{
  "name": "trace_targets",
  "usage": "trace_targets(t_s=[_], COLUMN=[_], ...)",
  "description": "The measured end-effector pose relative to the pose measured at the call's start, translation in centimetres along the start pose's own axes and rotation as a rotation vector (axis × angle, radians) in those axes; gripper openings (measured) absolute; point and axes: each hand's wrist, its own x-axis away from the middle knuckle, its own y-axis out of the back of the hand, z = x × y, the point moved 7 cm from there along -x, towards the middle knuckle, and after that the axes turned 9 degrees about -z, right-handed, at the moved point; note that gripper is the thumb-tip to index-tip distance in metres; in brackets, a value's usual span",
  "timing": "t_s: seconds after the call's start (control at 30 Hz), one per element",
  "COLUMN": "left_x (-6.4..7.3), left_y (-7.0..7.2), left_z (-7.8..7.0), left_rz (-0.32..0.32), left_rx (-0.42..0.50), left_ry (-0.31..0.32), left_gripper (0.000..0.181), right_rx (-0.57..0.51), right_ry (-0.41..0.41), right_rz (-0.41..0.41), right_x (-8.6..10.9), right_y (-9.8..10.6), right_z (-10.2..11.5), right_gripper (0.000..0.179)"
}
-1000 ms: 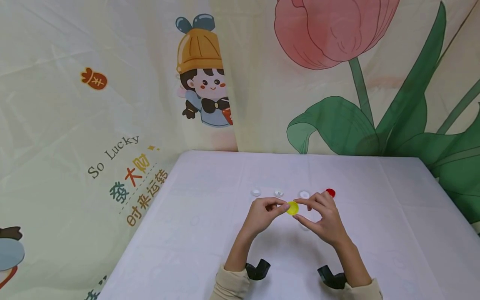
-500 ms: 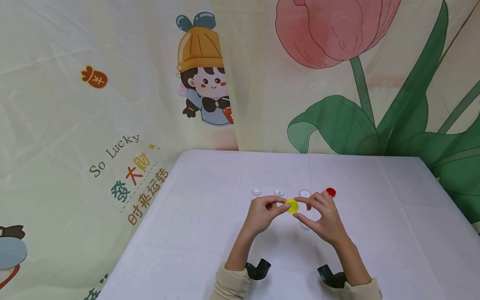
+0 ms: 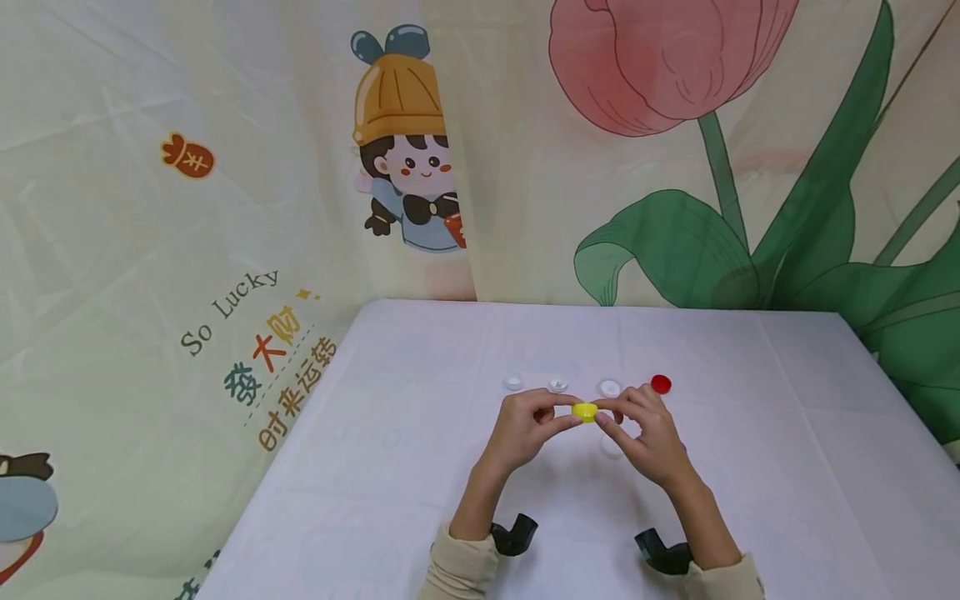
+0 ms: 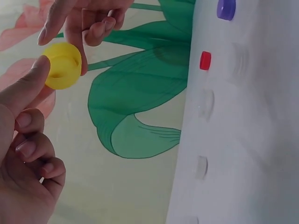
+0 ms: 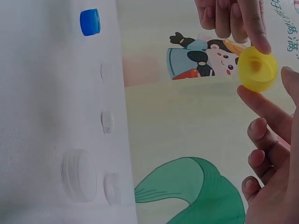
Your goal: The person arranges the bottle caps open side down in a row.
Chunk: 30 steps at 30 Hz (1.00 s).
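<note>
Above a table (image 3: 375,483), yellow cap (image 3: 584,412) pinched by left hand (image 3: 525,427), right hand (image 3: 651,437) alongside, its grip unclear

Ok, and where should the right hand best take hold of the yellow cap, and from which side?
I would pinch its rim on the right edge, coming from the person's right. The yellow cap is round, and the left hand holds it at the left edge, so the opposite rim seems free to take. The right hand is on that side, its fingers close to the edge.
</note>
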Motion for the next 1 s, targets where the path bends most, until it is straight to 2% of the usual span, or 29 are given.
trace_targets(t_s=[0.33,0.53,0.83,1.0], left_x=[0.09,0.22,0.18,0.26], left_y=[-0.02,-0.17,-0.20,-0.35], left_z=[-0.58,-0.56,-0.64,-0.37], left_rz=[0.003,0.021,0.021,0.027], left_rx=[-0.020,-0.025,-0.018,-0.003], left_ry=[-0.100,-0.104,-0.125,-0.106], left_gripper=[0.026,0.027,0.027,0.028], right_rx=[-0.028,-0.050,-0.065,-0.067], right_ry=[-0.004,-0.033,-0.025,-0.022], right_rz=[0.015,0.024,0.011,0.012], right_x=[0.12,0.31,0.22,0.22], right_y=[-0.30,-0.45,-0.31,-0.23], right_z=[-0.39,-0.67,-0.57,-0.46], right_gripper=[0.015,0.015,0.017,0.018])
